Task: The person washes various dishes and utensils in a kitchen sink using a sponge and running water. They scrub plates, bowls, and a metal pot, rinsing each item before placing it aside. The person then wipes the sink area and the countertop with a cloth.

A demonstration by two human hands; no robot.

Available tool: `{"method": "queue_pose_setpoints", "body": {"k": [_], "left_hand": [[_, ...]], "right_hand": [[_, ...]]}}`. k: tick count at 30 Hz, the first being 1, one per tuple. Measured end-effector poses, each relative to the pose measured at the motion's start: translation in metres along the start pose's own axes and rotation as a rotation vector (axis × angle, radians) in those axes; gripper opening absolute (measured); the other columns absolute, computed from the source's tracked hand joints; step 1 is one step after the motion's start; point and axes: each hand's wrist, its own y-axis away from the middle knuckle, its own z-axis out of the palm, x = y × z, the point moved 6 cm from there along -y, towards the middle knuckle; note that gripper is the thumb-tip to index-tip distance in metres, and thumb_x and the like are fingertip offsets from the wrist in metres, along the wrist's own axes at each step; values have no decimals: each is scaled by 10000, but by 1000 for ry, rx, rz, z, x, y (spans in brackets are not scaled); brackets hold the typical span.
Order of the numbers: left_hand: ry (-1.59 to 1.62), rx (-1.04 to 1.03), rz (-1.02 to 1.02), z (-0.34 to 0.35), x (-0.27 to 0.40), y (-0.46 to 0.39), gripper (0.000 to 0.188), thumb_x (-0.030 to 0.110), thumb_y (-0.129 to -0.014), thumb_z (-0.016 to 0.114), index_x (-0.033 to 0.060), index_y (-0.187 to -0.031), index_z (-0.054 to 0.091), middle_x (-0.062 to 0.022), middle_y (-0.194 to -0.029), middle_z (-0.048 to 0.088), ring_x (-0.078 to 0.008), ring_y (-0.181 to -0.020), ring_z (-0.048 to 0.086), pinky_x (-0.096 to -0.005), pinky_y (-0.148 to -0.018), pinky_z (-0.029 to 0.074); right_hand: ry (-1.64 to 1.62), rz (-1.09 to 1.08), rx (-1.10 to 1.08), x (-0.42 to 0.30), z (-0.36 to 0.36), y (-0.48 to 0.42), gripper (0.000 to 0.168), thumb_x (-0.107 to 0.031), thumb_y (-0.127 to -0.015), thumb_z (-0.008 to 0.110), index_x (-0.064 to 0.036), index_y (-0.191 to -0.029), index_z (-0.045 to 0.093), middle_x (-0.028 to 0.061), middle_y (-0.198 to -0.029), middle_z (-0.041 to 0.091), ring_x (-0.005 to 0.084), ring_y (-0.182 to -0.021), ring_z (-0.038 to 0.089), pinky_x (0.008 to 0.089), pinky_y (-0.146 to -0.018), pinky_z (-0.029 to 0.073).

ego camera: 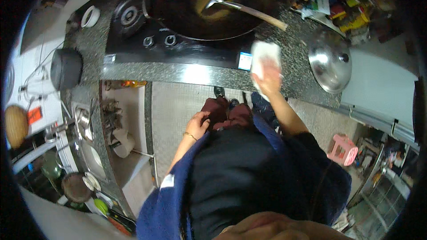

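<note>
My right hand (269,78) presses on a white cloth (266,51) at the right edge of the black gas stove (200,53), over the speckled stone countertop (293,73). The hand and cloth are blurred. My left hand (196,125) hangs low beside my thigh, its fingers loosely bent, with a bracelet on the wrist; nothing shows in it. Beyond the cloth, a large dark wok (173,16) sits on the stove. A metal spatula with a wooden handle (263,17) rests across it, its blade in yellowish liquid at the bottom.
A domed metal lid (328,63) lies on the counter at the right, near assorted packets (350,16). At the left are a white bowl (90,16), a dark container (66,69) and a sink (83,121). A pink plastic stool (343,150) stands on the floor.
</note>
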Motion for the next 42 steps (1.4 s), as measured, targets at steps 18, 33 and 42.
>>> {"method": "queue_pose_setpoints", "body": {"k": [18,33,42], "left_hand": [[-276,80,433,-252,-43,-52,259,97,-765,543,59,-1019,579,-146,-940,590,-325,-890,563,-377,-777,459],[-159,-23,406,-404,-133,-57,269,-3,-751,575,38,-1017,567,-129,-883,584,-257,-803,584,-315,-708,468],[-253,-259,479,-362,-120,-84,259,105,-777,576,69,-1033,564,-129,-922,588,-291,-829,586,-361,-726,475]], "right_hand": [[199,-79,21,-146,106,-85,601,-381,-797,573,-118,-1303,385,181,-1355,336,353,-1270,274,512,-1022,196],[-98,-407,74,-465,241,-140,423,-279,-746,584,-172,-1155,552,134,-1263,465,303,-1174,430,438,-997,310],[272,660,337,-209,117,-42,378,-258,-821,535,6,-1091,534,212,-1189,496,372,-1125,435,468,-939,312]]}}
